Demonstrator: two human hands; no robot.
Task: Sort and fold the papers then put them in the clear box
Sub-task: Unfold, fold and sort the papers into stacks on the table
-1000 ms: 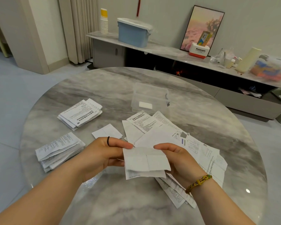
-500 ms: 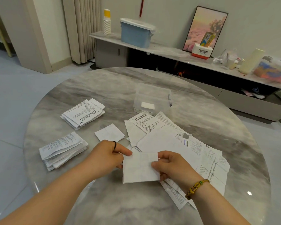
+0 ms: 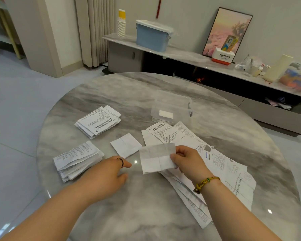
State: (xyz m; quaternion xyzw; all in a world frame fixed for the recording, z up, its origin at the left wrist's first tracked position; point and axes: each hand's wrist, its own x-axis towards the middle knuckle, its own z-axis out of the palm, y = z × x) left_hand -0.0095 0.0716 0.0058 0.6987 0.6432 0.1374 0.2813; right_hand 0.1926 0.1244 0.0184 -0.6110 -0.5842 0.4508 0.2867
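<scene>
My right hand [image 3: 186, 160] pinches the right edge of a folded white paper [image 3: 156, 158] just above the round marble table [image 3: 163, 214]. My left hand [image 3: 109, 173] hovers low over the table to the left of it, fingers loose, holding nothing. Another folded blank paper [image 3: 126, 145] lies flat beyond my left hand. A loose spread of unfolded printed sheets [image 3: 221, 164] covers the table to the right. Two stacks of folded printed papers sit on the left, one near [image 3: 76, 159] and one farther [image 3: 98, 121]. The clear box [image 3: 172, 106] stands open behind the spread with one small folded paper inside.
A low sideboard [image 3: 181, 54] runs along the far wall with a blue lidded bin [image 3: 152, 35], a stack of paper cups [image 3: 121, 23], a framed picture [image 3: 227, 32] and small clutter. Grey floor tiles surround the table's left and right edges.
My left hand has let go of the folded paper and drawn back to the left. My right hand alone now holds the paper, lifted slightly up and to the right.
</scene>
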